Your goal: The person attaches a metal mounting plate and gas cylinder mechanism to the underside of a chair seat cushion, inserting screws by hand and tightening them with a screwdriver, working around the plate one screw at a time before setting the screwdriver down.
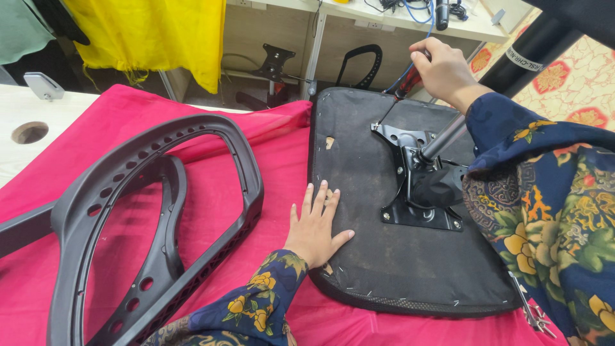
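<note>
An upturned dark chair seat [359,211] lies on the red cloth, its fabric underside stapled around the edge. A black metal mechanism plate [410,173] with a grey gas cylinder [443,138] is fixed at its middle. My left hand [315,224] lies flat on the seat's near left edge, fingers spread. My right hand [442,67] is closed around a screwdriver [405,84] with a red and black handle, its thin shaft slanting down to the plate's far corner.
A black perforated plastic chair back frame [160,211] lies to the left on the red cloth [269,147]. A pale wooden table with a round hole [29,132] shows at far left. Yellow cloth [160,32], a black armrest loop [362,61] and a desk with cables stand behind.
</note>
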